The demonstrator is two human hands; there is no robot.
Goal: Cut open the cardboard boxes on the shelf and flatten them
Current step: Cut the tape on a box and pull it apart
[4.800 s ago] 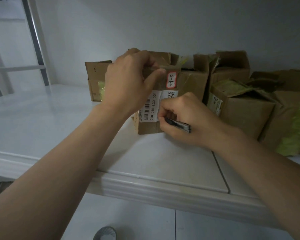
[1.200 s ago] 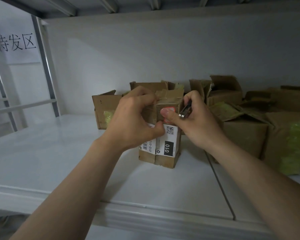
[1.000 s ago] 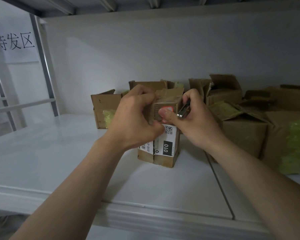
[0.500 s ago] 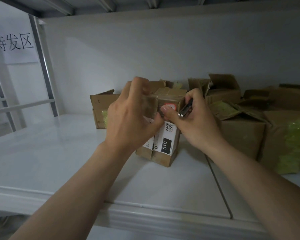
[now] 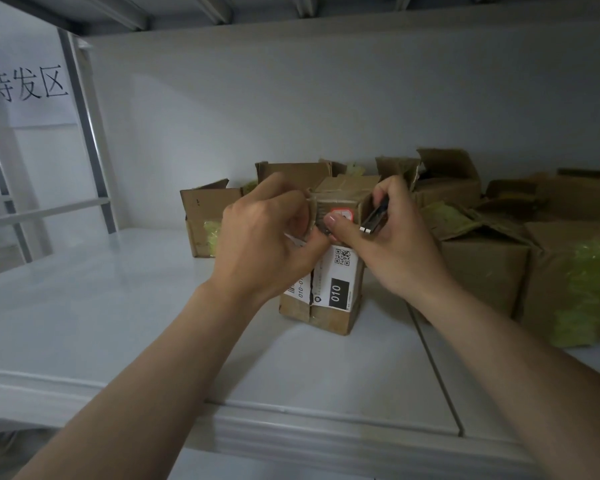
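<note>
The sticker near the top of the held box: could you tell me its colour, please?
The sticker is red-edged with a pale centre; head view.

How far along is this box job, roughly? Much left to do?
Early on. Done: the labelled box shows a slit down its front corner, and the boxes behind have open flaps. In hand: the left hand pulls at that box's top edge while the right hand holds the cutter and steadies it. Left: nothing on the shelf looks flattened; every box in view has its full shape.
</note>
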